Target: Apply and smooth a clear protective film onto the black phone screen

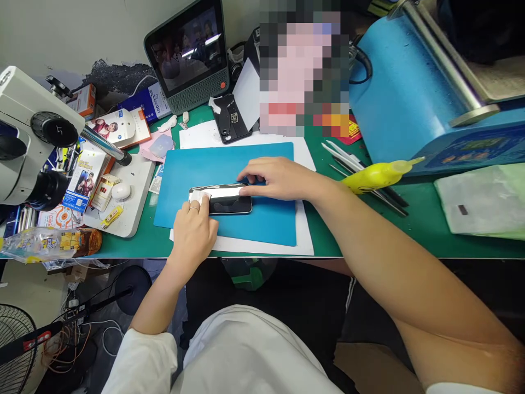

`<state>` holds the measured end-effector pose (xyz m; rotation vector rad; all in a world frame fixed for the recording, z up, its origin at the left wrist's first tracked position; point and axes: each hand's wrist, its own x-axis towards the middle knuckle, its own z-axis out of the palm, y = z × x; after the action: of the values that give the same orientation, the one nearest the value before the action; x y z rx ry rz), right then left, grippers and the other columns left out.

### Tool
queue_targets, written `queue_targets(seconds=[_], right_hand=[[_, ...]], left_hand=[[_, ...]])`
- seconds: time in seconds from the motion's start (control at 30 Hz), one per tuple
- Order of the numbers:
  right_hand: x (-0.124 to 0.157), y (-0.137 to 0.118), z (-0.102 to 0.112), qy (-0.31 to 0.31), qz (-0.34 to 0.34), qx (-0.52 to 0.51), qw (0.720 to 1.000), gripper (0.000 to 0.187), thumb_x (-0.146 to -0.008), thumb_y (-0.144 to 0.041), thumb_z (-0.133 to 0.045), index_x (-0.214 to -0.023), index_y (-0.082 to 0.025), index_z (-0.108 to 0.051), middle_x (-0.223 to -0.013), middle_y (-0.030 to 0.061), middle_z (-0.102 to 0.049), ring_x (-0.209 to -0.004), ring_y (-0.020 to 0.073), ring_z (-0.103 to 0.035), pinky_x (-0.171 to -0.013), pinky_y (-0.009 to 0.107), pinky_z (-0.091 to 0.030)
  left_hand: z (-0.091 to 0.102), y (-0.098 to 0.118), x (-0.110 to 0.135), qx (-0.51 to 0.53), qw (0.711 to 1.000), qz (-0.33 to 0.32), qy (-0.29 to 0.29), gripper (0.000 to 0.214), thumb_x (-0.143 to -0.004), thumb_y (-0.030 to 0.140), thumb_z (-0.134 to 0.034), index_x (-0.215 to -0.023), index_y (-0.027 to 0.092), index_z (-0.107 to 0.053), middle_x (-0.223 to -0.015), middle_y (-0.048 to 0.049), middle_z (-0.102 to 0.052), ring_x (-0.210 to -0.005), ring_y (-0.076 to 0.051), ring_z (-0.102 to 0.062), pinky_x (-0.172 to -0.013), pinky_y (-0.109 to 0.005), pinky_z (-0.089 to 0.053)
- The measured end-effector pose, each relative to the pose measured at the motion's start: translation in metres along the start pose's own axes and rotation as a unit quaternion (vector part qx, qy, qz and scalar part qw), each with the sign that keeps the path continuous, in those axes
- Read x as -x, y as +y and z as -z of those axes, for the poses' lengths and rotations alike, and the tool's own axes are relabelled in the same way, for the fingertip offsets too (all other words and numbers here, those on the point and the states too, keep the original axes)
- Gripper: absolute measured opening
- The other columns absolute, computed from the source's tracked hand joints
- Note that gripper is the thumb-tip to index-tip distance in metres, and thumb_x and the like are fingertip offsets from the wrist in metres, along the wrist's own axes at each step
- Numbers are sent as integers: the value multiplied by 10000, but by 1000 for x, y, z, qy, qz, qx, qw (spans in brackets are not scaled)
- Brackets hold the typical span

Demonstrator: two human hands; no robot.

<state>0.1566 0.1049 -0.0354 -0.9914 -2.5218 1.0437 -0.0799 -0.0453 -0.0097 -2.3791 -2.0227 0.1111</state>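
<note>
A smartphone point(229, 204) lies face up on a blue mat, its dark glass crossed by a bright white reflection. My left hand point(193, 225), with a ring on one finger, presses a small white wipe point(200, 196) onto the phone's left part. At the phone's upper right edge, my right hand point(279, 178) has its thumb on the phone and its other fingers curled beyond it. The fingertips of the right hand are partly hidden.
Beneath the blue mat point(270, 230) are white sheets. A microscope point(36, 142), small boxes and a bottle point(53, 244) crowd the left. Behind stand a screen device point(188, 54) and a black phone part point(230, 120). A yellow tube point(377, 176), pens and a blue machine point(402, 93) are right.
</note>
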Motion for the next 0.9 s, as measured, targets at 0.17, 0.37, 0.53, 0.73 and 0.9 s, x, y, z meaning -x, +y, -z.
queue_targets(seconds=[0.17, 0.37, 0.53, 0.73, 0.9], right_hand=[[0, 1, 1, 2, 8, 8, 1000, 593, -950, -717, -573, -1143, -201, -793, -1020, 128, -729, -923, 310, -658, -790, 423, -461], [0, 3, -1, 12, 12, -1, 1000, 573, -955, -711, -596, -1136, -205, -796, -1009, 122, -733, -923, 307, -662, -797, 425, -468], [1, 4, -1, 12, 28, 14, 999, 587, -986, -735, -580, -1143, -214, -797, -1048, 128, -757, -938, 310, -670, -780, 416, -461], [2, 5, -4, 1, 50, 45, 998, 725, -915, -862, -629, -1233, -230, -787, -1141, 145, -748, -1032, 351, -662, -805, 423, -460], [4, 4, -3, -15, 48, 41, 998, 843, -852, -902, -670, -1323, -210, -767, -1189, 163, -728, -1061, 366, -645, -842, 440, -473]], left_hand=[[1, 3, 5, -4, 1000, 8, -16, 561, -1055, 171, -435, -1595, 69, -548, -1139, -178, -756, -1008, -317, -684, -815, -388, -482], [5, 7, -17, -12, 999, 1, -29, 549, -1057, 142, -445, -1578, 19, -566, -1228, -208, -762, -1108, -345, -688, -887, -408, -493], [6, -5, -4, -25, 999, 20, -20, 549, -1036, 139, -470, -1561, 41, -598, -1133, -182, -770, -1026, -331, -691, -829, -404, -490], [3, -12, -15, -35, 999, 41, -1, 554, -1032, 143, -421, -1538, 30, -617, -1132, -203, -789, -1049, -353, -693, -844, -433, -508], [4, -14, -24, -36, 998, 48, -1, 561, -1032, 142, -398, -1543, 45, -609, -1112, -190, -785, -1024, -346, -687, -852, -431, -505]])
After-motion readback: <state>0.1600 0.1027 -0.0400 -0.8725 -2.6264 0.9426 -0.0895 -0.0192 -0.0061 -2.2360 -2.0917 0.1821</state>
